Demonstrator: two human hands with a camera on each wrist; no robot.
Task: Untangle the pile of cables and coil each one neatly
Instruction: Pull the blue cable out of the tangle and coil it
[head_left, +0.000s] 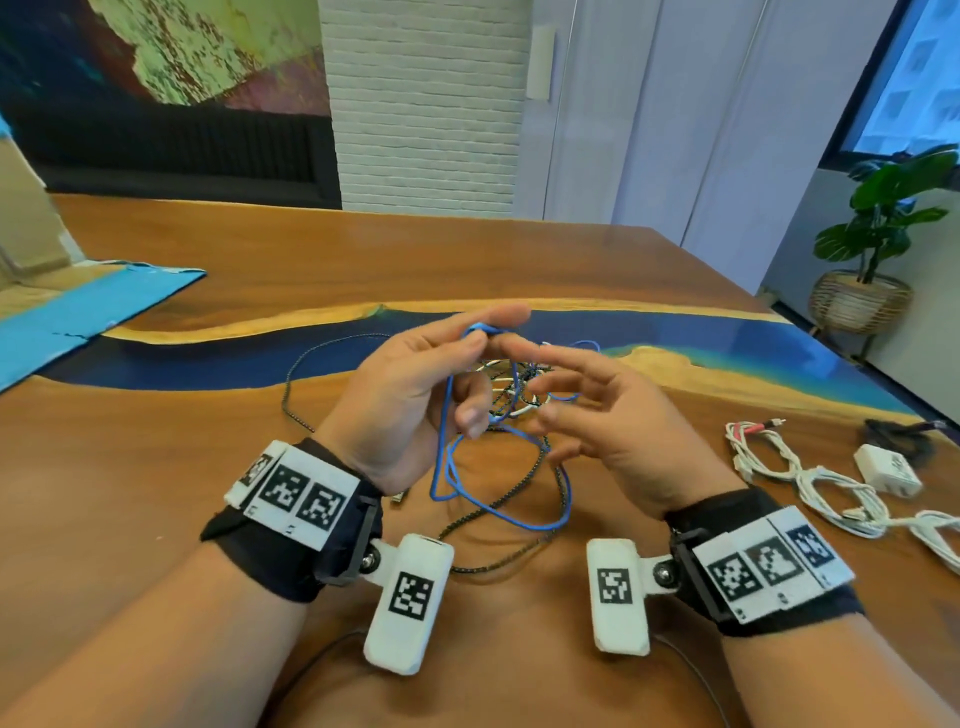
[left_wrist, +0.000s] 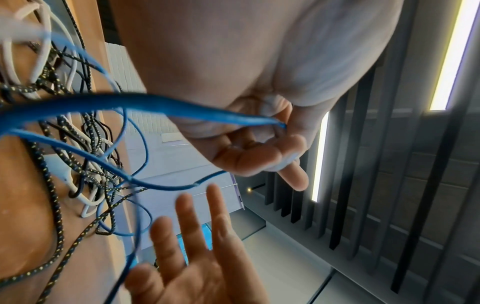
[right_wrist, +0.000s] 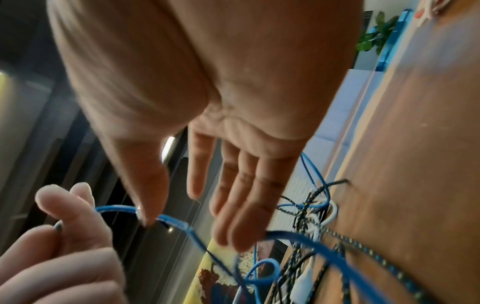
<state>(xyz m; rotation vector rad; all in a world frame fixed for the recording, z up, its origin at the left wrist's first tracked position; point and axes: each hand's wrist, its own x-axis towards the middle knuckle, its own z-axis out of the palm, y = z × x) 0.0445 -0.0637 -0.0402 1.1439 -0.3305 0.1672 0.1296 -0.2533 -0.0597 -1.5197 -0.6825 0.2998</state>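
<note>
A thin blue cable (head_left: 447, 415) hangs in loops from my left hand (head_left: 415, 379), which pinches a bend of it between thumb and forefinger above the table. My right hand (head_left: 587, 400) is beside it with fingers spread and straight, holding nothing; its fingertips (right_wrist: 233, 236) are close to the blue cable (right_wrist: 182, 224). Below lies the tangled pile (head_left: 514, 389) of white, blue and black-speckled braided cables. In the left wrist view the blue cable (left_wrist: 161, 107) runs into the pinch of my left hand (left_wrist: 275, 131).
Coiled white cables (head_left: 826, 488), a white charger block (head_left: 885, 470) and a black cable (head_left: 898, 436) lie at the right of the wooden table (head_left: 208, 457). A blue sheet (head_left: 88, 312) lies at far left. The braided cable (head_left: 301, 374) trails left.
</note>
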